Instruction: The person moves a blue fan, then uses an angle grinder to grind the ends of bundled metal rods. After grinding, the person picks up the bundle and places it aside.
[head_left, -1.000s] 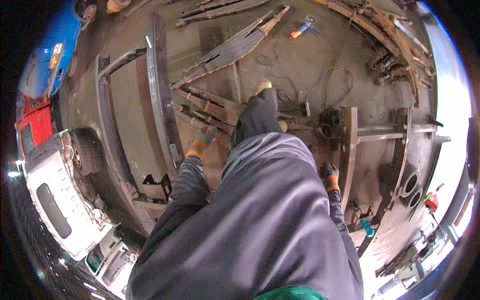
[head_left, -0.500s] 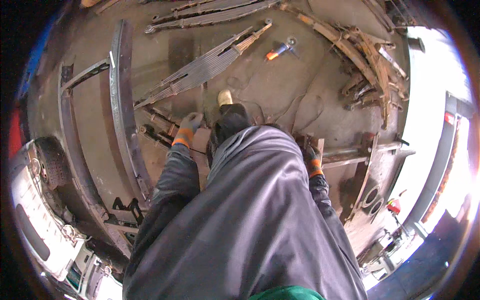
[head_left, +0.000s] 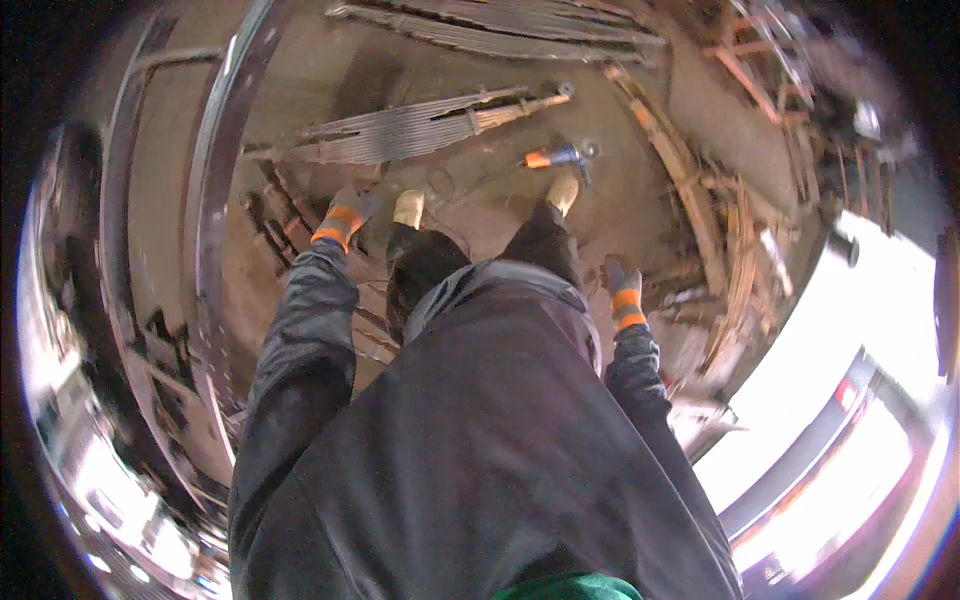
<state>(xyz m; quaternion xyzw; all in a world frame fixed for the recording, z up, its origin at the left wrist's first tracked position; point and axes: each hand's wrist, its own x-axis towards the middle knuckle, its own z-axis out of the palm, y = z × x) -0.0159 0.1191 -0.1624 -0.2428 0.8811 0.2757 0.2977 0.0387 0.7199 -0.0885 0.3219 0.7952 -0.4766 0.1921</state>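
Left hand [head_left: 350,208] and right hand [head_left: 624,285], in grey gloves with orange cuffs, hang well apart; nothing shows in either, but blur hides how far the fingers curl. A careless forward step could knock the blue-and-orange angle grinder [head_left: 566,156], which lies just beyond the tan right shoe [head_left: 563,192]. Dark, narrow metal bars [head_left: 290,205] lie just left of the left hand, the long grey steel leaf-spring pack [head_left: 395,136] ahead of it; rusty, curved leaf springs [head_left: 676,168] lie ahead and right of the right hand.
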